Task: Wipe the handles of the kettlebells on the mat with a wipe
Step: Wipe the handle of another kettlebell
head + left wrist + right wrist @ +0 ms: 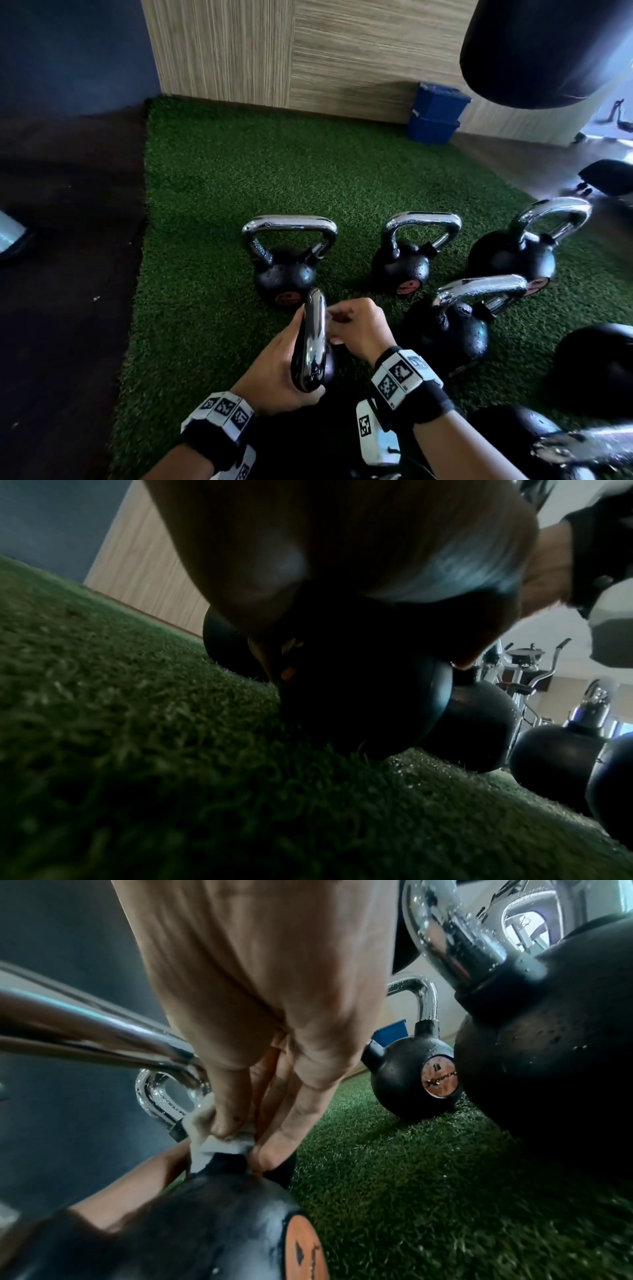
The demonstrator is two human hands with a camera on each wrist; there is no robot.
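Note:
A black kettlebell with a chrome handle (pixel 313 337) stands on the green turf mat (pixel 212 205) right in front of me, its handle seen edge-on. My left hand (pixel 274 377) grips it at the near side of the handle, fingers curled round it. My right hand (pixel 352 325) pinches a white wipe (pixel 212 1137) round the far leg of the handle, just above the ball (pixel 205 1218) with its orange label. In the left wrist view my palm (pixel 308 561) covers most of the dark ball (pixel 359 696). The wipe is hidden in the head view.
Several more chrome-handled kettlebells stand on the mat: one ahead (pixel 287 270), one to its right (pixel 404 263), a bigger one (pixel 448 329) close by my right wrist. Blue stacked bins (pixel 436 113) sit by the wood wall. A punching bag (pixel 548 48) hangs upper right.

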